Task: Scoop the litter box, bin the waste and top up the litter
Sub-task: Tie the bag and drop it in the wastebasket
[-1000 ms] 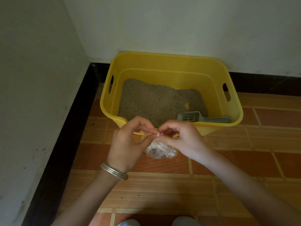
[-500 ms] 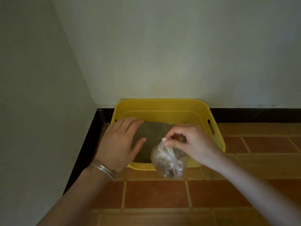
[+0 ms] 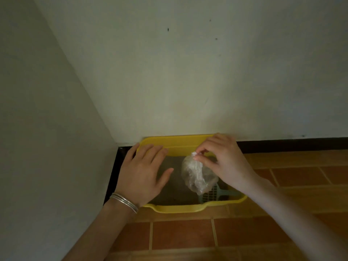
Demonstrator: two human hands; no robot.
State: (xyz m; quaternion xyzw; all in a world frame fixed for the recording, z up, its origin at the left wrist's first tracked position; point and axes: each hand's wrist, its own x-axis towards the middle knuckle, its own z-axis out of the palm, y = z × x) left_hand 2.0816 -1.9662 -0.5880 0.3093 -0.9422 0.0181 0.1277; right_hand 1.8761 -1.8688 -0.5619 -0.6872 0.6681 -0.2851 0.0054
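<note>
The right hand [image 3: 226,162] pinches the neck of a clear bag [image 3: 197,176] — it hangs above the litter box [image 3: 178,209], over the scoop [image 3: 211,194] in its near right corner. The left hand [image 3: 143,172] hovers flat, empty, over its left edge.

Walls [image 3: 169,81] apparently close behind, beside box [image 3: 175,209]

The litter box [image 3: 177,209] is bright yellow, and the litter [image 3: 173,194] in it is a dull, even grey. At 4 o'clock inside the box, the scoop [image 3: 211,194] is pale blue-green with rows of dark slots. The plastic bag [image 3: 197,176] is clear with a whitish, crinkled sheen. The bangles [image 3: 124,202] at 8 o'clock of the box are silver. The floor tiles [image 3: 182,234] are terracotta, with pale grout lines and ribbed ochre bands. The skirting [image 3: 291,145] is black, and the wall [image 3: 188,72] is off-white with a few dark specks toward 12 o'clock.
</note>
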